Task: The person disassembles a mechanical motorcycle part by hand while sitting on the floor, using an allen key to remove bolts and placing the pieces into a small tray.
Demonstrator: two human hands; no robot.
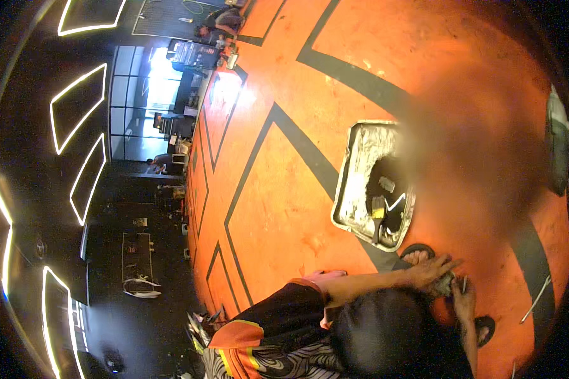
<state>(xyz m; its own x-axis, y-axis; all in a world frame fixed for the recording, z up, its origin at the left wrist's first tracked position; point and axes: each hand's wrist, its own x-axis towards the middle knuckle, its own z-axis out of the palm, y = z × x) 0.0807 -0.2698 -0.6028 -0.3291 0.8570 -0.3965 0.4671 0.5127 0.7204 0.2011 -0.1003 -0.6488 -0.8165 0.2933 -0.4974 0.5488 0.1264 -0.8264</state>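
Neither my left hand nor my right hand shows in the picture. Low in the view another person (pixel 265 322), in a dark and orange patterned shirt, crouches over the floor. One hand of that person (pixel 431 270) reaches across to a small greyish piece (pixel 441 285). The other hand (pixel 464 302) is at the same piece from the opposite side; what it is I cannot tell. Beside them lies a worn metal tray (pixel 354 170) with dark liquid (pixel 395 218) in it. A brush with a yellow band (pixel 378 211) and a small pale piece (pixel 387 184) lie in the tray.
A large brown blur (pixel 480 151) hides part of the orange floor (pixel 284 202) right of the tray. A thin rod (pixel 536 298) lies at the far right. The view is tilted sideways, with ceiling lights (pixel 79 104) at left. Another person (pixel 224 22) is at the top.
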